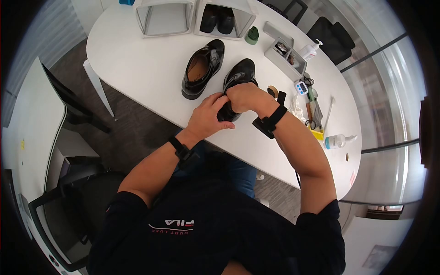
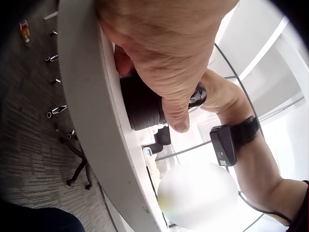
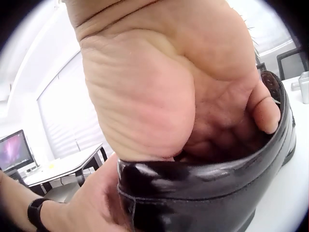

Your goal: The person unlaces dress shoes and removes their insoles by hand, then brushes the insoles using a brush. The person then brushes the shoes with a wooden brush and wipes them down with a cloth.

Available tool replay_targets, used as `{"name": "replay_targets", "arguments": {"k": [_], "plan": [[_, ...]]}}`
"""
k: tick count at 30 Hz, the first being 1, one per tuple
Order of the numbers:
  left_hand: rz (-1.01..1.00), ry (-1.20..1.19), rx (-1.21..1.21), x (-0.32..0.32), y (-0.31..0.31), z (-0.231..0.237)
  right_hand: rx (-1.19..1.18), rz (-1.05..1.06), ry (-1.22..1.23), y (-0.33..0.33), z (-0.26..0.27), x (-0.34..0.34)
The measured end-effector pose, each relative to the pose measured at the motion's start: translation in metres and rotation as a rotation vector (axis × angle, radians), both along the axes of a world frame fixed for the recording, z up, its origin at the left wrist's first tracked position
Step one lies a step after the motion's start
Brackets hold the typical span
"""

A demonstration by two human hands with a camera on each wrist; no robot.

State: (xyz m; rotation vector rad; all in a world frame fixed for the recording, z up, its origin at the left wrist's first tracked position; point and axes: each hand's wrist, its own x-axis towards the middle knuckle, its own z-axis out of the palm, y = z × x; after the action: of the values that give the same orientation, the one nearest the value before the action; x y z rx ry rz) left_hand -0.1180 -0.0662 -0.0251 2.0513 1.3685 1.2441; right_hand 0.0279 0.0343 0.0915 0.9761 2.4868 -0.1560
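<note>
Office: computer monitor (image 3: 18,151), white desk (image 1: 34,130), black mesh-backed chair (image 1: 103,208)

Right hand (image 3: 159,96) is way down inside a shiny black shoe (image 3: 198,195), palm side showing, and the fingers (image 3: 219,140) get pretty dark in there. Left hand (image 3: 96,203) is against the outside, black band (image 3: 35,212) on that wrist. Behind: a lit screen (image 3: 16,152), white desk (image 3: 65,166), and a chair (image 3: 293,63) off right.

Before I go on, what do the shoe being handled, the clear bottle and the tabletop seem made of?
Shoe: probably leather or imitation, glossy black, with sharp highlights and a seam line. Bottle: likely smooth plastic, with a see-through body. Tabletop: perhaps laminate or painted board, white, no visible grain.
</note>
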Motion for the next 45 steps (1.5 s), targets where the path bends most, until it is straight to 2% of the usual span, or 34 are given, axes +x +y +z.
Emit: {"name": "replay_targets", "arguments": {"k": [7, 9, 13, 15, 18, 21, 25, 28, 30, 34, 37, 39, 43, 45], "plan": [[-0.004, -0.006, 0.009, -0.001, 0.001, -0.002, 0.077, -0.019, 0.023, -0.002, -0.010, 0.001], [0.003, -0.005, -0.002, 0.000, 0.001, -0.001, 0.198, -0.006, 0.113, -0.003, -0.019, 0.005], [0.001, -0.007, 0.045, 0.000, 0.000, -0.001, 0.217, 0.035, 0.204, -0.001, -0.019, 0.015], [-0.002, -0.013, 0.040, 0.001, 0.000, 0.002, 0.221, 0.279, 0.337, 0.010, -0.020, 0.023], [0.007, -0.002, 0.067, 0.001, -0.001, 0.000, 0.232, 0.380, 0.208, 0.016, -0.017, 0.021], [0.012, 0.014, 0.070, 0.000, -0.002, -0.001, 0.177, 0.402, 0.353, 0.014, -0.011, 0.030], [0.036, 0.058, 0.104, 0.003, -0.004, -0.006, 0.115, 0.389, 0.387, 0.010, -0.006, 0.033], [0.028, 0.052, 0.100, 0.002, -0.003, -0.004, 0.069, 0.294, 0.471, 0.006, -0.006, 0.032], [0.024, 0.034, 0.133, 0.001, -0.003, -0.005, 0.052, 0.127, 0.324, 0.000, -0.001, 0.028], [0.027, 0.049, 0.129, 0.003, -0.002, -0.006, 0.108, 0.131, 0.276, -0.002, -0.010, 0.024], [0.036, 0.037, 0.112, 0.002, -0.002, -0.006, 0.149, 0.215, 0.247, 0.008, -0.020, 0.022], [0.033, 0.058, 0.155, 0.001, -0.002, -0.004, 0.051, 0.303, 0.322, 0.014, -0.015, 0.025], [0.026, 0.072, 0.114, 0.001, -0.006, -0.003, -0.020, 0.282, 0.257, 0.015, -0.001, 0.022], [0.031, 0.077, 0.107, 0.000, -0.004, -0.004, -0.159, 0.260, 0.377, 0.021, -0.009, 0.027]]}}
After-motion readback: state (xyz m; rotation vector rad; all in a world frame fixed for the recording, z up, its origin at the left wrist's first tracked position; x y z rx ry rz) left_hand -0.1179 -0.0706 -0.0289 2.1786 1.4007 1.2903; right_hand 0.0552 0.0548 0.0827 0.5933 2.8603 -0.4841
